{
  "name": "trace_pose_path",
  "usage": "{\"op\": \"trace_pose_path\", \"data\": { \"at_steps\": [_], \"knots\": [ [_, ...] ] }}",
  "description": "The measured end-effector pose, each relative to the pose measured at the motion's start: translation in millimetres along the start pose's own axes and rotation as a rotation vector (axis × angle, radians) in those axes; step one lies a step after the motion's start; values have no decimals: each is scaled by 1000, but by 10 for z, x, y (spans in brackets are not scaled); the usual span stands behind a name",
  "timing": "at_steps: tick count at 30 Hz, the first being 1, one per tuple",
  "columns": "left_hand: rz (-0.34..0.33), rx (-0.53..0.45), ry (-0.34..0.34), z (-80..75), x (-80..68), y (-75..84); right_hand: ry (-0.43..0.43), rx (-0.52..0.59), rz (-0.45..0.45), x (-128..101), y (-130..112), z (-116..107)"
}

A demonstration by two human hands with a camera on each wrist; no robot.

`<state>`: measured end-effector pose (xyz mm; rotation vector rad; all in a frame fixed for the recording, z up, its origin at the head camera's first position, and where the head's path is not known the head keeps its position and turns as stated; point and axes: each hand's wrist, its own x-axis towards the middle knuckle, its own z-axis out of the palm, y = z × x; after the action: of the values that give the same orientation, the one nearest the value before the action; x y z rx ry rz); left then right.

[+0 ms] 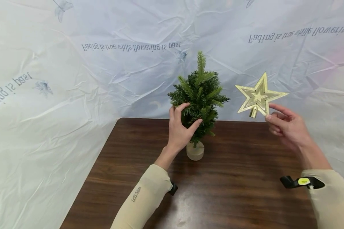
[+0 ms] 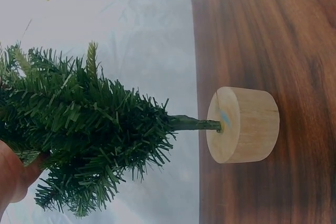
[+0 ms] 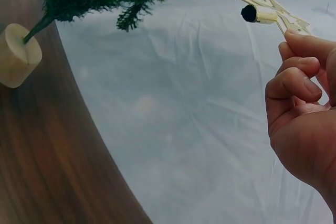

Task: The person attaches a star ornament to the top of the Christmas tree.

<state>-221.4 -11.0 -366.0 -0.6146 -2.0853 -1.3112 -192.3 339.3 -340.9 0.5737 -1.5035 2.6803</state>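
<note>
A small artificial Christmas tree [image 1: 200, 95] stands upright on a round wooden base [image 1: 195, 151] near the back edge of the table. My left hand [image 1: 180, 128] grips its branches from the left side, thumb in front, with some fingertips hidden in the needles. To the right of the tree and above the table, my right hand [image 1: 290, 127] pinches a gold star tree topper [image 1: 258, 96] by its lower right point. The star's short tube points down in the head view. In the right wrist view, the tube's dark open end [image 3: 249, 13] shows.
Behind the dark wood table [image 1: 235, 178] hangs a wrinkled pale sheet [image 1: 126, 79] with printed lettering and flowers. Black camera mounts sit at both wrists, over the cream sleeves [image 1: 144, 194].
</note>
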Motion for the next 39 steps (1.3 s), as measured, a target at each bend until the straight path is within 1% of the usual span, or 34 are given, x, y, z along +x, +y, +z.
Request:
{"op": "trace_pose_path", "data": {
  "at_steps": [5,13,20,22,26,30,32,37,39],
  "knots": [
    [2,10,1,5,-8,1,-30,23,-25,61,-69,91],
    [7,15,5,15,6,-10,-69,104,-72,178,-160,253],
    [16,8,8,8,-3,-7,-21,72,-93,304,-269,435],
    [18,5,10,7,-6,-3,-34,96,-96,350,-297,494],
    [17,5,15,7,-11,-10,-55,111,-96,435,-342,608],
    [15,7,16,4,-17,-13,-67,77,-116,495,-361,699],
    [14,7,14,5,-18,-12,-69,41,-130,517,-369,731],
    [18,9,15,14,-17,-18,-89,68,-128,577,-403,793],
    [22,11,17,14,-14,-11,-100,101,-123,602,-421,819]
  ]
}}
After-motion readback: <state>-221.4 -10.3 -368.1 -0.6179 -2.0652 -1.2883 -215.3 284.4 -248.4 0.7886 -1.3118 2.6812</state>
